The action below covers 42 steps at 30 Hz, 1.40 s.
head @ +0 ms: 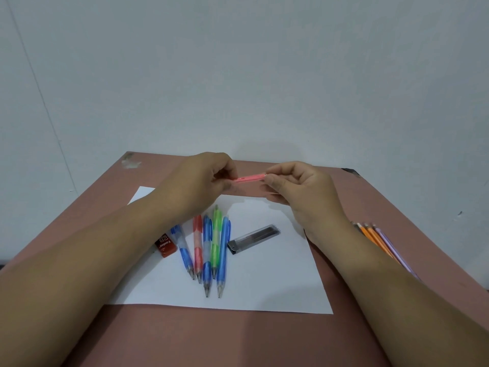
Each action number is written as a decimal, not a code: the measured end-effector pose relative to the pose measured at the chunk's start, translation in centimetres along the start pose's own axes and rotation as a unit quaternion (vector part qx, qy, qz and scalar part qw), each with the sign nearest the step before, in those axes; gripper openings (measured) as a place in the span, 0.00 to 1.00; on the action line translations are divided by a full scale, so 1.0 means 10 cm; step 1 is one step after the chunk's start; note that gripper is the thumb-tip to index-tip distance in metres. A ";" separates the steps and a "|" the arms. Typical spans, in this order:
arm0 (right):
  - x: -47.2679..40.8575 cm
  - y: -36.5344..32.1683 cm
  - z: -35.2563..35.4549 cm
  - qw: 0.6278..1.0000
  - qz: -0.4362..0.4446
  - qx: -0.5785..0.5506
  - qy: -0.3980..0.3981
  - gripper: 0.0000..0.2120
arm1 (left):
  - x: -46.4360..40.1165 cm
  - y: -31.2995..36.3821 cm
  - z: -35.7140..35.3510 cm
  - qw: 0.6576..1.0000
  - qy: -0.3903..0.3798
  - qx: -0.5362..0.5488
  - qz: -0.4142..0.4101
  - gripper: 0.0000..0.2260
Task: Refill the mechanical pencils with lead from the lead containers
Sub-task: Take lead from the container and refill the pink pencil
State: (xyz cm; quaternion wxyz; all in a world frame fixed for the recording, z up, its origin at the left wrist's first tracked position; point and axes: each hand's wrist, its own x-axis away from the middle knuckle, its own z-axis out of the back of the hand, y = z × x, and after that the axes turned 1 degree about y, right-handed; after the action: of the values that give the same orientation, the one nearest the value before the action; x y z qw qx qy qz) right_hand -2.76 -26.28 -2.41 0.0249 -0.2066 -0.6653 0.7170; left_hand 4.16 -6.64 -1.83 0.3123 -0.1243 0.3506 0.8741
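Nearest the camera, bare reddish-brown desk (211, 340), and on it the white sheet of paper (277, 282) that anchors everything. On the paper, towards its left side, five translucent mechanical pencils lie fanned with tips pointing at the viewer: a blue one with a clear middle (182, 250) on the left, a red one (197, 247) beside it, then a blue one (207, 258), a green one (216, 239) and another blue one (223, 258) packed close, barrels touching or nearly so. Just right of that bunch, still on the paper, a dark clear-plastic lead case (253, 239) lies at a slant. At the paper's left edge, partly tucked under the left forearm, sits a small red lead container marked 2B (166, 245). Well off to the right of the paper, on the desk, a bundle of orange and lilac wooden pencils (375, 237) peeks out from behind the right forearm.

Now up above the far edge of the paper: both hands are raised, sharing a slim pink lead tube (250, 178) held roughly level between them. The left hand (209, 178) pinches its left end, fingers curled around it. The right hand (296, 184) nips the right end between thumb and forefinger, the other fingers curled beneath. Behind it all, a plain pale wall (238, 75).
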 end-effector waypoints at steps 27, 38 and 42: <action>-0.52 -0.37 -0.17 0.856 -0.182 -0.482 -0.040 0.21 | -0.01 0.15 0.02 0.835 -0.178 0.480 0.202 0.48; -0.44 -0.31 -0.20 0.823 -0.148 -0.548 -0.012 0.18 | 0.01 0.24 0.02 0.811 -0.288 0.469 0.201 0.55; -0.44 -0.28 -0.18 0.813 -0.144 -0.564 -0.014 0.20 | 0.03 0.26 0.02 0.815 -0.287 0.464 0.196 0.54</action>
State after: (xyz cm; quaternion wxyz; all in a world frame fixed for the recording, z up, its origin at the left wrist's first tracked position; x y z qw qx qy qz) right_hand 1.18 -25.61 1.42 -0.0021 -0.0765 -0.9754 0.2069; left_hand 2.32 -7.83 -0.42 0.2410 0.3631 0.6261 0.6466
